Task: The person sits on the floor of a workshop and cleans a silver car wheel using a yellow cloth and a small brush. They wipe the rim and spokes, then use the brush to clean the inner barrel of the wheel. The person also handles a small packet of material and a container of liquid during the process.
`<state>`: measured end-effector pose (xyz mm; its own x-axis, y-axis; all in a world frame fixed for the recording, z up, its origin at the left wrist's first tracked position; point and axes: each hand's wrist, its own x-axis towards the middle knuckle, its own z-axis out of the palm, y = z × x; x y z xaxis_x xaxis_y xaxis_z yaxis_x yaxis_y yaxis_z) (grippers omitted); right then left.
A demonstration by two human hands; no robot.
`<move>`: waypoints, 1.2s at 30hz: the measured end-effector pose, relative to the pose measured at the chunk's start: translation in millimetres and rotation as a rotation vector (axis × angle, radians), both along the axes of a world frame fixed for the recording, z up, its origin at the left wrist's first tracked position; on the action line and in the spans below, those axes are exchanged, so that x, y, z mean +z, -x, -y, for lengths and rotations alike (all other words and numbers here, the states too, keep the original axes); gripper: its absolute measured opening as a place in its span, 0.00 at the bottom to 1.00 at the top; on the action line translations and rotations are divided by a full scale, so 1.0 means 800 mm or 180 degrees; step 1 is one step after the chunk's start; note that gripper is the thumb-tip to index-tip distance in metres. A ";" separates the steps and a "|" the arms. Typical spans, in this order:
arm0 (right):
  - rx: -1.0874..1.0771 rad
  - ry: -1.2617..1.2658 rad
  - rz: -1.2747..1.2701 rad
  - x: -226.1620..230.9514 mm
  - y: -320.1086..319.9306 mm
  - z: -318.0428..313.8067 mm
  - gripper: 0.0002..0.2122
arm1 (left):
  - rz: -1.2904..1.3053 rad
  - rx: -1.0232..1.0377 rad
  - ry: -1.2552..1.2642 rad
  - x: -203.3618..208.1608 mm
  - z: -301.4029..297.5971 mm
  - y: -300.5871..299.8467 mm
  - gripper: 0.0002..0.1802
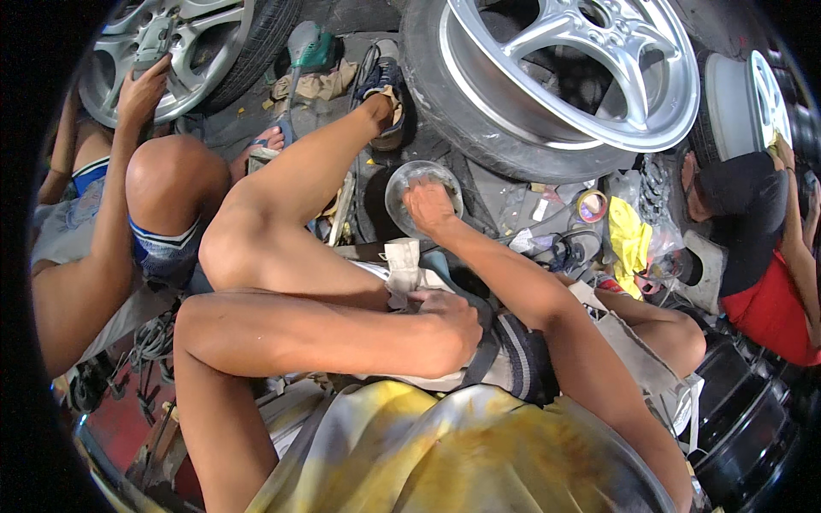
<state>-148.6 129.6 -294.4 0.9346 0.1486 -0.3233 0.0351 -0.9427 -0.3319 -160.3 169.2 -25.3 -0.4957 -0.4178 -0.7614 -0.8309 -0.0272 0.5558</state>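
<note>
My right hand (430, 208) reaches down into a clear round plastic tub (451, 177), its fingers bunched together over the wet-looking inside. What those fingers hold, if anything, is hidden. Across my lap lies my left hand (446, 329), closed, with its thumb and fingers against a folded beige piece (403, 261) that stands up; whether that is paper or cloth I cannot tell. Beyond the tub, a silver alloy wheel (637, 85) leans over a tyre (440, 115) on the floor.
At the left, a person's hand (144, 90) holds a grey tool (154, 43) against another wheel (198, 64). A green and grey power tool (312, 51) lies nearby. Right of the tub are a tape roll (591, 206) and a yellow plastic bag (629, 239). Another person in red (774, 312) sits far right.
</note>
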 end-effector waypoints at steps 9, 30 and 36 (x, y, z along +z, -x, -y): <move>-0.1861 -0.2930 -0.1213 0.035 0.022 0.087 0.12 | 0.0203 0.0137 0.0150 -0.001 -0.005 0.006 0.14; -0.0170 0.0800 0.0078 -0.014 -0.019 -0.014 0.11 | 0.0162 0.0105 0.0086 -0.007 -0.004 0.009 0.13; 0.0075 0.0302 0.0316 0.013 0.004 0.001 0.09 | -0.0069 0.0506 0.0456 -0.007 -0.017 -0.002 0.11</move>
